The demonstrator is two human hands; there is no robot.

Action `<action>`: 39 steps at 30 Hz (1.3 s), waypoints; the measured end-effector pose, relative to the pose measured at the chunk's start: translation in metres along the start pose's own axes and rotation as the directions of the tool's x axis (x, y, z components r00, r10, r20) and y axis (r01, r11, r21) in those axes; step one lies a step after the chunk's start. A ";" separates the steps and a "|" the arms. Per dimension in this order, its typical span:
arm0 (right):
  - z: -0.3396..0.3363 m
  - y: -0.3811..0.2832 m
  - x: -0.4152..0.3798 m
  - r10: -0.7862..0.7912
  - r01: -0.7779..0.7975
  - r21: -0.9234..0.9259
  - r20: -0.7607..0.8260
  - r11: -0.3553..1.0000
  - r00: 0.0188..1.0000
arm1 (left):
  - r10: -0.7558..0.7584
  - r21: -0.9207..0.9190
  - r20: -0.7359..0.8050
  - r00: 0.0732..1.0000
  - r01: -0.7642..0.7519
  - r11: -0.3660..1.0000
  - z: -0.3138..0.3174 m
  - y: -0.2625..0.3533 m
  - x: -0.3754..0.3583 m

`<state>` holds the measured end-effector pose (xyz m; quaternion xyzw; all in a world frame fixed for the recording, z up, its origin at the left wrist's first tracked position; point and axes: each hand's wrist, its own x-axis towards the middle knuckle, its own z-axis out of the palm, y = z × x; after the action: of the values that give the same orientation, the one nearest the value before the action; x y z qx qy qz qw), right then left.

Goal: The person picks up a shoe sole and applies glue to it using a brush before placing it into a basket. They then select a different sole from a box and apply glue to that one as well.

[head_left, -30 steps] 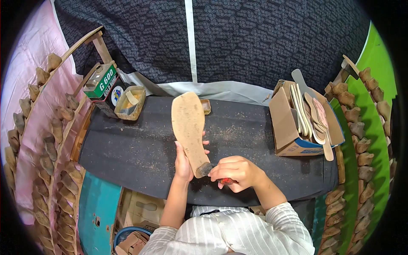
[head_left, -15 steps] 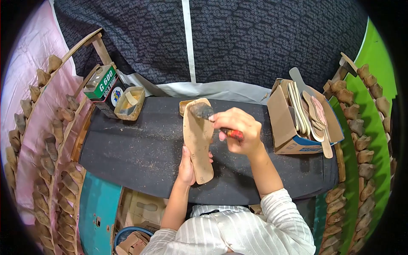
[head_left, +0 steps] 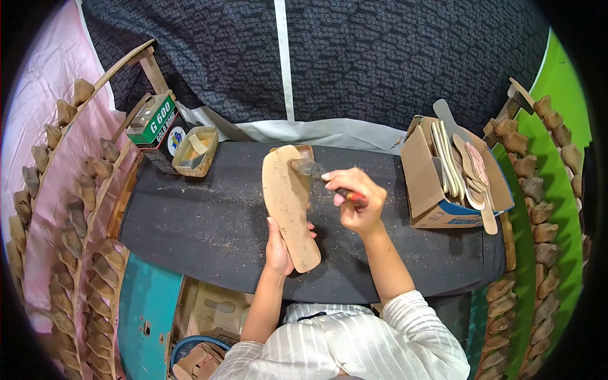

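Observation:
A tan shoe insole point(head_left: 286, 199) is held over the middle of the dark table, its broad end pointing away from me. My left hand point(head_left: 278, 248) grips its lower part, thumb on the near edge and fingertips showing at the right side. My right hand point(head_left: 360, 201) is closed round a brush point(head_left: 308, 168) with a red and black handle. The dark brush end touches or lies just over the right edge of the insole's broad end. Partly hidden behind the insole is a small open box point(head_left: 305, 152).
At the back left stand a green glue can point(head_left: 154, 130) and a small tray point(head_left: 204, 166) of scraps. A cardboard box point(head_left: 421, 206) of insoles sits at the right. Racks of wooden shoe lasts point(head_left: 546, 253) flank the dark table point(head_left: 209, 253), which carries scattered crumbs.
The insole's broad end has tilted to the left. My right hand and the brush have shifted slightly down, and the brush has gone from the insole's upper middle to its right edge.

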<state>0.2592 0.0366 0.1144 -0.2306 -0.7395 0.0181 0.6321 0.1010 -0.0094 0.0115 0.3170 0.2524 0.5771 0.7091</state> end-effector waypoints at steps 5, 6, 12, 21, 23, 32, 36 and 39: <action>0.010 -0.010 -0.020 0.015 -0.028 0.094 0.136 0.995 0.991 | 0.038 -0.063 -0.103 0.994 -0.045 0.997 -0.009 0.007 0.006; 0.013 -0.016 -0.021 0.029 -0.046 0.136 0.127 0.990 0.991 | 0.048 -0.065 -0.026 0.998 -0.050 0.997 -0.010 0.014 0.008; 0.013 -0.028 -0.051 0.030 -0.106 0.242 0.296 0.964 0.955 | 0.202 -0.149 -0.062 0.977 -0.209 0.966 -0.016 0.027 0.017; -0.007 -0.029 -0.062 0.047 -0.220 0.359 0.432 0.907 0.901 | 0.237 -0.283 -0.056 0.970 -0.243 0.928 -0.028 0.046 0.022; -0.011 -0.029 -0.063 0.064 -0.274 0.381 0.480 0.883 0.875 | 0.280 -0.150 -0.062 0.958 -0.286 0.946 -0.029 0.049 0.022; 0.025 -0.022 -0.040 -0.009 -0.033 0.239 0.172 0.971 0.985 | 0.286 -0.080 -0.135 0.949 -0.299 0.951 -0.006 0.037 0.023; 0.024 -0.019 -0.046 0.015 -0.084 0.254 0.260 0.963 0.965 | 0.291 -0.028 -0.135 0.947 -0.297 0.954 -0.010 0.042 0.024; 0.011 -0.021 -0.056 0.029 -0.150 0.319 0.355 0.936 0.934 | 0.288 -0.006 -0.165 0.943 -0.293 0.956 -0.018 0.048 0.025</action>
<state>0.2473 0.0009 0.0670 -0.1448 -0.8128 0.2152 0.5216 0.0616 0.0239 0.0355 0.2917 0.2509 0.7031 0.5980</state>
